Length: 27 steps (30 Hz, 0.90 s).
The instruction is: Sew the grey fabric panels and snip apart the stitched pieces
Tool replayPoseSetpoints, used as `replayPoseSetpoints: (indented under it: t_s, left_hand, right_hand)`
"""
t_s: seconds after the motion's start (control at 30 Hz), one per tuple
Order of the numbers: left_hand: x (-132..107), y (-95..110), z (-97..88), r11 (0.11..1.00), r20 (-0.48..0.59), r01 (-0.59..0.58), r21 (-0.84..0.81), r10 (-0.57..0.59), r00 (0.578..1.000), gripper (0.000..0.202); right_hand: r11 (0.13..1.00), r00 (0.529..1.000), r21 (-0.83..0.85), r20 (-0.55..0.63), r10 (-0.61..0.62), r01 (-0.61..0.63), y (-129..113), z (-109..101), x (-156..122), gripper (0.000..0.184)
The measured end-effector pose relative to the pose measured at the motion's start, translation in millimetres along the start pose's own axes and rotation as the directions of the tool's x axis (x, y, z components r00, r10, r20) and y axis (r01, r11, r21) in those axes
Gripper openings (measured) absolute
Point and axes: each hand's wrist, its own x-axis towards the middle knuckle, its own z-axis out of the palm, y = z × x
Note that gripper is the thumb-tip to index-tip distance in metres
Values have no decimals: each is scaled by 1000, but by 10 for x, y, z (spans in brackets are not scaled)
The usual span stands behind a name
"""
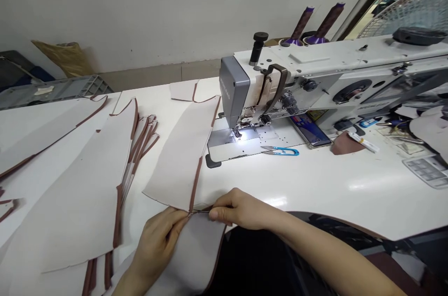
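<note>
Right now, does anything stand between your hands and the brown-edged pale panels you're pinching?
No, nothing visible does: the left hand and right hand touch the brown edging directly, where two pale panels meet.

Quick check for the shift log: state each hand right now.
Left hand: closed, pinching the edge of the brown-edged pale panel.
Right hand: closed, pinching the same edge.

Pale grey panels [175,160] with reddish-brown edging; blue-handled snips [289,151]; thread cones [329,20] look purplish.
</note>
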Motion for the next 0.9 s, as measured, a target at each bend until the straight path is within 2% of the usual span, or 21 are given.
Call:
replayPoseSetpoints:
  t_s: [0.1, 0.2, 0.27, 0.3, 0.4, 0.47, 0.7, 0.9]
  left_hand:
    - [-58, 0, 34, 999, 44, 27, -18, -26, 999, 11]
    - [-102, -3, 52, 982, -11, 186, -32, -186, 982, 6]
    - [-101, 1, 42, 955, -24, 290, -67, -292, 956, 27]
    - [-91, 4, 33, 946, 5, 312, -85, -313, 950, 33]
    - [-45, 20, 6, 955, 108, 277, -105, -266, 958, 22]
    - [-25, 30, 1, 970, 104, 221, -98, -211, 972, 14]
    - [-40, 43, 26, 993, 98, 109, -42, -105, 990, 15]
    - [-9, 33, 30, 994, 41, 106, -35, -105, 994, 14]
  right_hand:
    - [998, 992, 33, 117, 50, -54, -34, -74, 64, 40]
    - [994, 976, 94, 211, 42, -63, -40, -107, 130, 45]
    - [986, 964, 157, 264, 17, -61, -21, -110, 163, 47]
    - [981, 959, 185, 282, 2, -57, -6, -108, 175, 47]
    - [968, 955, 247, 293, -36, -39, 39, -103, 197, 46]
    - [956, 955, 292, 293, -48, -42, 60, -109, 208, 44]
    - [911, 928, 391, 370, -28, -128, 103, -115, 255, 44]
    - [949, 977, 312, 212, -30, -39, 72, -30, 252, 37]
